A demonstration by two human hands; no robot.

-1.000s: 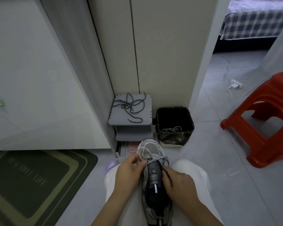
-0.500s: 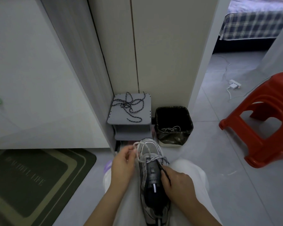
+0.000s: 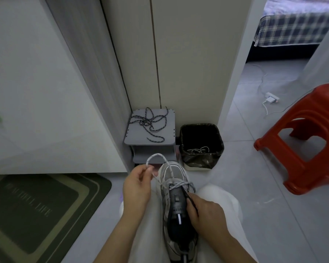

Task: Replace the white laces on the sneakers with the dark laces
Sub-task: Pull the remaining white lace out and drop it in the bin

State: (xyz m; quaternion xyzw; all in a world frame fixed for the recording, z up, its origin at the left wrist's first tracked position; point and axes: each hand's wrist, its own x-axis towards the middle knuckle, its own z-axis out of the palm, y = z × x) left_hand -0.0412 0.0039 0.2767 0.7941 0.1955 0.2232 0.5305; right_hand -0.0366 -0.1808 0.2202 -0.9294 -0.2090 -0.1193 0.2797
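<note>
- Left hand (image 3: 138,184): thumb and forefinger pinch the free end of the white lace (image 3: 156,156), which arcs up in a loop above the toe. The other fingers are loosely curled.
- Right hand (image 3: 207,211): fingers curled round the side of the sneaker (image 3: 176,204) by the tongue, holding it steady on the lap. A dark strand runs by the thumb; I cannot tell what it is.
- The white lace is out of the upper eyelets. It crosses the front ones, just above the right hand's fingertips.
- Dark laces (image 3: 150,123): a loose tangle on the grey shelf (image 3: 169,118), well apart from both hands — out of reach as seated, I judge.
- Risks, as I judge them:
  - The aglet may snag in an eyelet if the pull goes sideways rather than along the lace's run.
  - A hard tug could twist the sneaker off the lap, with only the one hand bracing it.
  - The dark tangle may knot if lifted by one end.
- Count:
  - Hands: two.
  - Sneakers in view: one — its pair is not seen.
  - White laces: two, one on the shoe and a second white lace (image 3: 198,149) in the bin (image 3: 219,137).
  - Dark laces: too tangled to count.
  - Shelf, bin and red stool (image 3: 308,130): one each.
</note>
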